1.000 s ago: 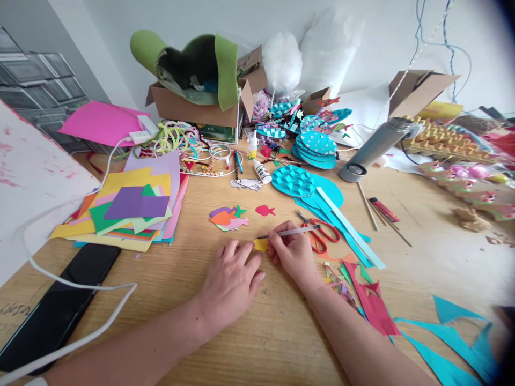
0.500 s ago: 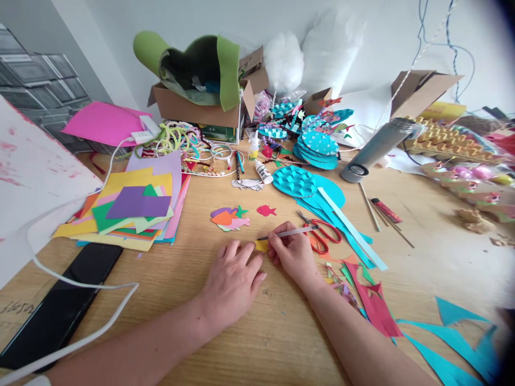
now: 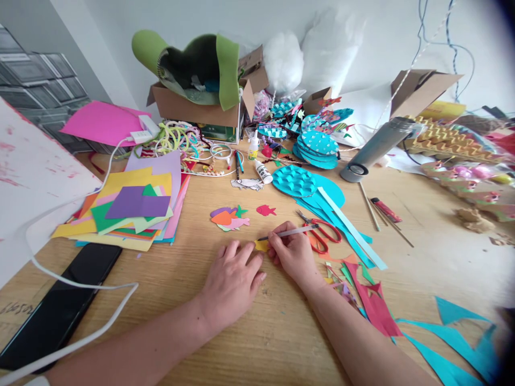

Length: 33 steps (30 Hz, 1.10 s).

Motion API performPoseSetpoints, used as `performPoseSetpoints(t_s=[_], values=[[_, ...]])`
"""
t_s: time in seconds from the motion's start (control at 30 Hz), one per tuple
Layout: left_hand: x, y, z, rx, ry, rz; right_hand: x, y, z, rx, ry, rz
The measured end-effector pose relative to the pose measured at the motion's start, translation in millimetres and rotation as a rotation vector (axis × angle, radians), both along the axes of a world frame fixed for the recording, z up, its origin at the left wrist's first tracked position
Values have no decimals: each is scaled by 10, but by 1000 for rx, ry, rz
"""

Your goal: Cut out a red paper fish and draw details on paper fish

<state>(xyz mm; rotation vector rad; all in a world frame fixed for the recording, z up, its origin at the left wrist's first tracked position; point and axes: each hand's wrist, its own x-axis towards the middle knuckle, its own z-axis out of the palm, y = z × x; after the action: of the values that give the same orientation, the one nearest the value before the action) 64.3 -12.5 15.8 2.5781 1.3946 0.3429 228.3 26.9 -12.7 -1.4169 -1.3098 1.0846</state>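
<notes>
A pen (image 3: 295, 231) is pinched in my right hand (image 3: 293, 253), its dark tip over a small yellow paper piece (image 3: 261, 245). My left hand (image 3: 234, 276) lies on the wooden table with fingers spread, its fingertips at the left edge of the yellow piece, which the hands partly cover. Beyond them are several overlapping paper fish (image 3: 225, 217) and a lone red paper fish (image 3: 266, 210). Scissors with red handles (image 3: 325, 234) lie just past my right hand. Cut paper scraps (image 3: 376, 303) sit beside my right forearm.
At left are stacked coloured paper (image 3: 139, 203), a black phone (image 3: 60, 300) and a white cable (image 3: 116, 287). Glue bottles (image 3: 263, 172) and blue egg-carton ovals (image 3: 295, 181) are further back. A metal flask (image 3: 376, 150) and thin sticks (image 3: 369, 206) lie at right.
</notes>
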Motion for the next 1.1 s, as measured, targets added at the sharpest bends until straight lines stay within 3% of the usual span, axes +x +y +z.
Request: performPoseSetpoints(t_s=[1.1], values=[[-3,-4,-18,2,-14,-9,-6,0,4,-2,6,-28]])
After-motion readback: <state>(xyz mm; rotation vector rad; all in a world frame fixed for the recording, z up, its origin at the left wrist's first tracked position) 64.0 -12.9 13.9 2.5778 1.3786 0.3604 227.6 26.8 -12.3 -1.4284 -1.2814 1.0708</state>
